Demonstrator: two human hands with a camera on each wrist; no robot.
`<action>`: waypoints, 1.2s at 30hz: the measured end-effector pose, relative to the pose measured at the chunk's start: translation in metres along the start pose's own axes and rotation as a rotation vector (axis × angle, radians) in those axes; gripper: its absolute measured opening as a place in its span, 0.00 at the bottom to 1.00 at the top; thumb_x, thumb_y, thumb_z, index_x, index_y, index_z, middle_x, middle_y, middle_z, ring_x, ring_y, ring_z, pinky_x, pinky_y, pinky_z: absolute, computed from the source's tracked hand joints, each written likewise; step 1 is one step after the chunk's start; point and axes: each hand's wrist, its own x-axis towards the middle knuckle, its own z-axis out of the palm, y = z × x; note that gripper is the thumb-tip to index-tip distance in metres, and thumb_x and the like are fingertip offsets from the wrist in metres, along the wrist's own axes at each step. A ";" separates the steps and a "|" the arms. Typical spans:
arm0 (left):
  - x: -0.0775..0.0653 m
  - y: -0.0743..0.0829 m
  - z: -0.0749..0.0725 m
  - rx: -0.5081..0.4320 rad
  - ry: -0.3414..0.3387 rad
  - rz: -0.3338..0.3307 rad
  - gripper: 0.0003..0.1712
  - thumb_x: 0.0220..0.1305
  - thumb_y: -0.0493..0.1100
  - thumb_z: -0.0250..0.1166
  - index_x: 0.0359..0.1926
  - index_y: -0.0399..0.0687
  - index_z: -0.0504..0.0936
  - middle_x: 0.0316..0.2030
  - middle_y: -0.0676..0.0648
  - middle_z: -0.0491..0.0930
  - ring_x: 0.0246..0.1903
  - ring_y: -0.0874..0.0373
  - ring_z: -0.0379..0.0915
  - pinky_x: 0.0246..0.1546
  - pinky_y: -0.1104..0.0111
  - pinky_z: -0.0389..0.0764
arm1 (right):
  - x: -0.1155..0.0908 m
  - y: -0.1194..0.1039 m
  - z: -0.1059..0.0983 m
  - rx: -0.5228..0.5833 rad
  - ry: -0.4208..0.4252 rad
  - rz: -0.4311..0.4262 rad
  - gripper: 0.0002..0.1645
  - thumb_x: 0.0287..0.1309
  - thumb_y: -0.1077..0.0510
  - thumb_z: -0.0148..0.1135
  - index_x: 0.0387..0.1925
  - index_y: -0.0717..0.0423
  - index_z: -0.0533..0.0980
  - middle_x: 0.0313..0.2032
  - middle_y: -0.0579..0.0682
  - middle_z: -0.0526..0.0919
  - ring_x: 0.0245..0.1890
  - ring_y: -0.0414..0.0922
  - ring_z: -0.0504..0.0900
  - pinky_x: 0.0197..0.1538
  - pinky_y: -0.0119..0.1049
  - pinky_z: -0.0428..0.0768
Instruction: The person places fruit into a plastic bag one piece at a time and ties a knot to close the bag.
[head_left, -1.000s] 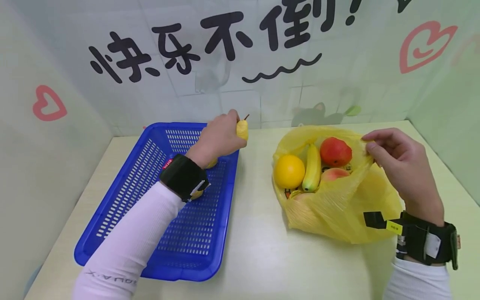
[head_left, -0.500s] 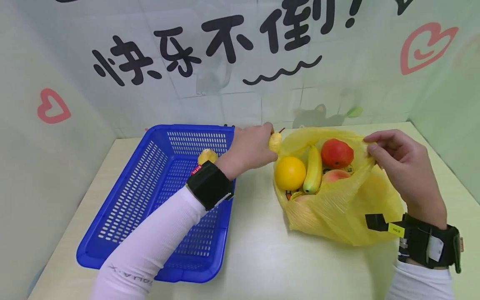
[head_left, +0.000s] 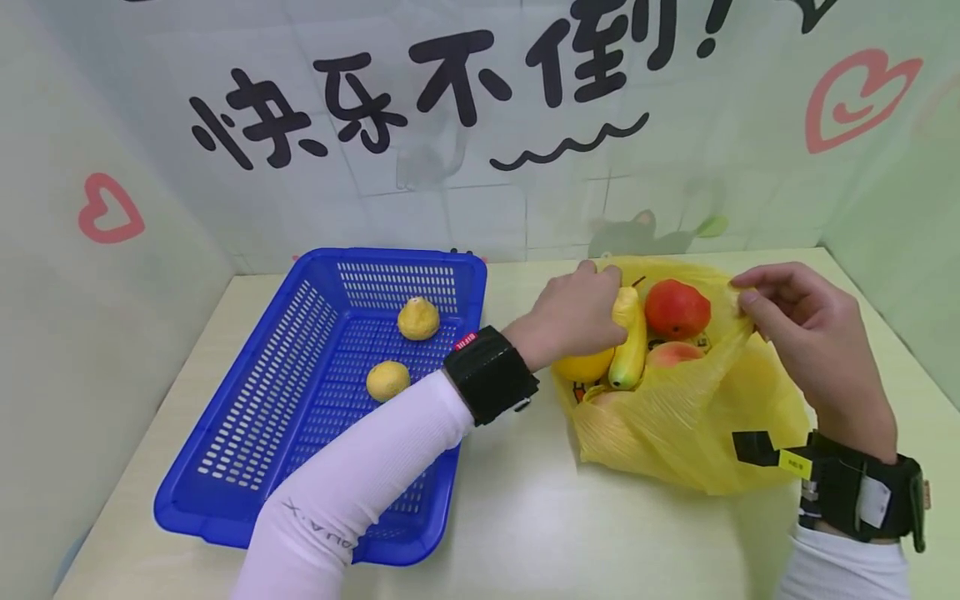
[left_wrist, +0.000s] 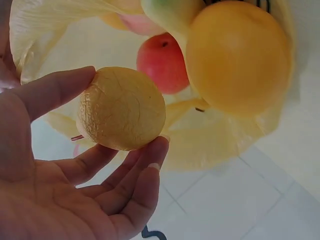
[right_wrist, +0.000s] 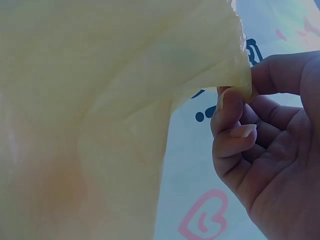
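Observation:
My left hand (head_left: 577, 312) pinches a yellow pear (left_wrist: 122, 110) between thumb and fingertips, above the mouth of a yellow plastic bag (head_left: 675, 433). The pear has a wrinkled skin and a thin brown stem. Inside the bag are an orange (head_left: 588, 367), a banana (head_left: 628, 358), a round red fruit (head_left: 677, 308) and a peach (head_left: 675, 354). The left hand partly covers the orange in the head view. My right hand (head_left: 821, 350) pinches the bag's rim (right_wrist: 240, 87) at its right side, thumb against fingers, and holds it up.
A blue perforated basket (head_left: 442, 517) stands left of the bag on the pale table (head_left: 517, 500). Two yellow fruits lie in it, one knobby-topped (head_left: 418, 318) and one rounder (head_left: 387, 381). A printed wall (head_left: 465, 208) rises behind.
My left hand has carried the pear rightward from above the basket's right edge to over the bag. Two fruits in the basket have come into full view. My right hand keeps its hold.

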 end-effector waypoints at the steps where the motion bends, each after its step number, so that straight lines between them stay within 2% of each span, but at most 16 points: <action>1: 0.003 0.002 0.002 -0.008 -0.007 0.007 0.24 0.64 0.49 0.61 0.58 0.44 0.71 0.46 0.47 0.72 0.42 0.56 0.70 0.36 0.71 0.76 | 0.000 0.000 0.001 -0.006 -0.002 0.002 0.10 0.68 0.61 0.56 0.49 0.53 0.77 0.33 0.37 0.80 0.29 0.37 0.75 0.34 0.20 0.75; 6: 0.013 0.007 0.009 -0.071 -0.035 0.042 0.11 0.65 0.45 0.61 0.45 0.46 0.73 0.34 0.51 0.69 0.34 0.59 0.69 0.26 0.75 0.67 | 0.000 0.000 0.005 -0.018 -0.005 -0.002 0.10 0.68 0.61 0.56 0.49 0.53 0.77 0.32 0.36 0.80 0.29 0.37 0.74 0.33 0.21 0.75; 9: 0.018 0.009 0.012 -0.098 -0.049 0.048 0.07 0.65 0.44 0.61 0.37 0.47 0.73 0.26 0.52 0.63 0.25 0.60 0.65 0.21 0.76 0.61 | 0.001 -0.001 0.007 -0.015 -0.006 -0.019 0.10 0.68 0.62 0.56 0.48 0.54 0.77 0.32 0.36 0.80 0.28 0.37 0.74 0.33 0.21 0.74; 13: 0.025 0.013 0.017 -0.113 -0.053 0.022 0.10 0.66 0.44 0.61 0.42 0.46 0.72 0.25 0.53 0.61 0.22 0.61 0.65 0.20 0.76 0.61 | 0.002 -0.002 0.008 -0.018 -0.008 -0.031 0.10 0.68 0.63 0.56 0.48 0.54 0.77 0.32 0.36 0.80 0.28 0.37 0.74 0.33 0.21 0.74; 16: 0.032 0.016 0.022 -0.118 -0.044 -0.018 0.18 0.66 0.46 0.62 0.51 0.46 0.68 0.27 0.53 0.66 0.24 0.60 0.70 0.22 0.76 0.67 | 0.003 -0.002 0.009 -0.023 -0.010 -0.032 0.10 0.68 0.63 0.56 0.48 0.53 0.77 0.32 0.35 0.80 0.28 0.36 0.74 0.33 0.20 0.74; 18: 0.037 0.019 0.026 -0.101 -0.041 -0.032 0.21 0.66 0.47 0.62 0.54 0.46 0.68 0.29 0.52 0.69 0.27 0.59 0.73 0.26 0.75 0.71 | 0.003 -0.002 0.010 -0.030 -0.008 -0.034 0.10 0.68 0.63 0.56 0.48 0.52 0.78 0.32 0.35 0.80 0.28 0.36 0.74 0.33 0.20 0.74; 25: 0.051 0.032 0.040 -0.027 -0.015 -0.043 0.17 0.68 0.51 0.60 0.52 0.50 0.73 0.37 0.54 0.75 0.35 0.60 0.74 0.37 0.73 0.76 | 0.001 0.000 0.011 -0.056 0.022 -0.021 0.09 0.67 0.62 0.58 0.47 0.51 0.78 0.32 0.34 0.79 0.28 0.35 0.74 0.32 0.22 0.72; 28: 0.053 0.037 0.046 -0.013 -0.003 -0.048 0.25 0.64 0.62 0.63 0.53 0.52 0.73 0.39 0.53 0.77 0.36 0.60 0.75 0.39 0.74 0.78 | -0.001 0.001 0.010 -0.057 0.021 -0.015 0.10 0.67 0.62 0.57 0.47 0.50 0.78 0.32 0.34 0.79 0.28 0.35 0.73 0.32 0.21 0.72; 31: 0.055 0.039 0.050 0.024 0.014 -0.039 0.35 0.54 0.72 0.65 0.52 0.53 0.74 0.40 0.53 0.78 0.36 0.60 0.76 0.39 0.74 0.79 | -0.002 0.001 0.009 -0.060 0.020 -0.016 0.10 0.68 0.62 0.57 0.48 0.49 0.78 0.32 0.34 0.79 0.28 0.35 0.73 0.32 0.20 0.72; 36: 0.057 0.037 0.052 0.085 0.025 -0.058 0.34 0.55 0.72 0.63 0.54 0.58 0.74 0.43 0.55 0.79 0.39 0.60 0.76 0.43 0.71 0.80 | 0.000 0.001 0.011 -0.049 -0.005 -0.039 0.11 0.68 0.62 0.56 0.48 0.49 0.77 0.33 0.37 0.78 0.28 0.35 0.73 0.33 0.18 0.73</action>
